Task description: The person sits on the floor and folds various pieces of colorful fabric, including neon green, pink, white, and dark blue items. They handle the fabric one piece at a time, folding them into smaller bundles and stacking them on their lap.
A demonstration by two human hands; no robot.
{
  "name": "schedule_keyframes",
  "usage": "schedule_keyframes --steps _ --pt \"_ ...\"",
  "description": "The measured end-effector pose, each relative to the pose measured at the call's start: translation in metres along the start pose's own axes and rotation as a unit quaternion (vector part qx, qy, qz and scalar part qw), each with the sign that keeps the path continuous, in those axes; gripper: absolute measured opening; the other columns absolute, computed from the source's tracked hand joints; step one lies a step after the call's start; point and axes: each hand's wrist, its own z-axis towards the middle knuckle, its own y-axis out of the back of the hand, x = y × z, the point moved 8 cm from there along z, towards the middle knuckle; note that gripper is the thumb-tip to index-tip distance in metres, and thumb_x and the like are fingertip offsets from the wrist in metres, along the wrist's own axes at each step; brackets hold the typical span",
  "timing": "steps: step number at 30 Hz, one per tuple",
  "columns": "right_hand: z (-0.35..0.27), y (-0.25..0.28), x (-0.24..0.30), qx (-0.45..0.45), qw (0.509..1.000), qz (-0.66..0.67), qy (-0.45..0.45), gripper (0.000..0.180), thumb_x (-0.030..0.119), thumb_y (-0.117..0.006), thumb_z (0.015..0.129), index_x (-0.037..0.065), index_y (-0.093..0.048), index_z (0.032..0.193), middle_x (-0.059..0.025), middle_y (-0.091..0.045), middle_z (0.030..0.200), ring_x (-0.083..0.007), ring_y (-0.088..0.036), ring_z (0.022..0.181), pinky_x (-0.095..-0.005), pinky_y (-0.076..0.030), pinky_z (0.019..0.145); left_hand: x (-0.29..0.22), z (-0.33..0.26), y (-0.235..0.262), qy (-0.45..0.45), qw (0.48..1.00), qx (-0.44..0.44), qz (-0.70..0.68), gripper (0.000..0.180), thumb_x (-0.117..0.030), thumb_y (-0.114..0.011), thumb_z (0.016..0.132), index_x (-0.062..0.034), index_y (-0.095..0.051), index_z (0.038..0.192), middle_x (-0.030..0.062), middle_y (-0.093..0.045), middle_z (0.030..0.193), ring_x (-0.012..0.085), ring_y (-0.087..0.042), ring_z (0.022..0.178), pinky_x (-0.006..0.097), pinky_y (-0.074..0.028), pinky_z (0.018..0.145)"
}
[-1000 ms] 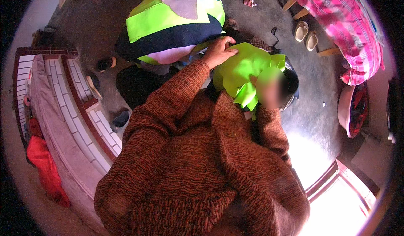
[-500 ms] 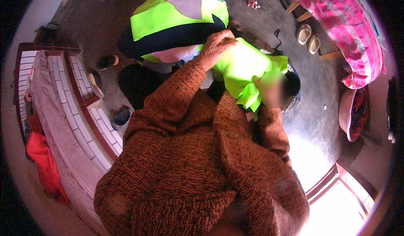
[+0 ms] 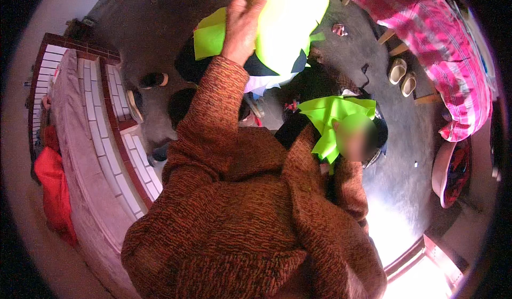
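- Far left: red cloth [image 3: 52,192] draped over a white-tiled ledge with red-brown edging [image 3: 101,117].
- Centre, raised high: left hand [image 3: 241,24], fingers closed over the edge of a bright lime-green fabric piece [image 3: 290,21], lifted above a dark floor [image 3: 160,37].
- Just right and nearer: a second lime-green fabric bundle [image 3: 333,120], partly blurred; right hand hidden beneath it, grip impossible to tell.
- Further right: pair of pale slippers [image 3: 402,77] on the floor.
- Far right: pink checked blanket [image 3: 432,37].

Tiled ledge [image 3: 114,133] left; floor [image 3: 405,176] right.
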Motion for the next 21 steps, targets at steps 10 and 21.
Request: schedule_keyframes --steps 10,21 --pt "0.001 -0.003 0.010 0.021 0.995 -0.092 0.024 0.041 0.027 -0.076 0.066 0.004 -0.057 0.095 -0.0091 -0.060 0.087 -0.0248 -0.057 0.080 -0.0354 -0.046 0.069 0.091 -0.009 0.110 0.091 0.987 -0.108 0.079 0.026 0.002 -0.064 0.074 -0.0023 -0.050 0.095 0.0063 -0.056 0.091 0.0140 -0.054 0.083 0.028 -0.045 0.075" --pt "0.004 0.004 0.019 -0.080 0.989 0.007 0.123 0.042 0.017 -0.078 0.063 0.004 -0.057 0.097 -0.0101 -0.059 0.091 -0.0247 -0.057 0.085 -0.0353 -0.048 0.075 0.063 -0.020 0.102 -0.017 0.970 -0.067 0.234 0.033 0.007 -0.064 0.070 -0.0015 -0.050 0.098 0.0065 -0.055 0.098 0.0158 -0.054 0.092 0.028 -0.044 0.083"
